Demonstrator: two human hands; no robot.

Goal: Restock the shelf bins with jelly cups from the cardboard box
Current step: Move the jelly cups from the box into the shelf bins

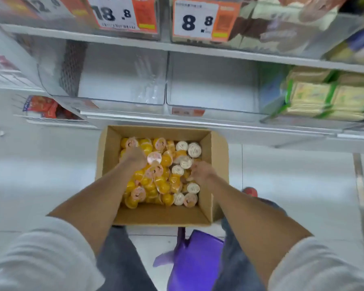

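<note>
An open cardboard box (pixel 215 156) sits on the floor below the shelf, full of jelly cups (pixel 156 185): yellow and orange ones with pink lids on the left, white-lidded ones on the right. My left hand (pixel 135 158) is down among the yellow cups at the box's back left, fingers curled into the pile. My right hand (pixel 201 172) is in the right half, fingers curled over the white-lidded cups. What each hand holds is hidden under its fingers. Two clear shelf bins (pixel 122 80) (pixel 214 85) stand above the box with no cups in them.
Price cards reading 18.8 (pixel 114 13) and 8.8 (pixel 198 22) hang on the shelf above. Green and yellow packets (pixel 328 95) fill the bin to the right. Red packets (pixel 42 107) lie lower left. A purple stool (pixel 195 261) is between my legs.
</note>
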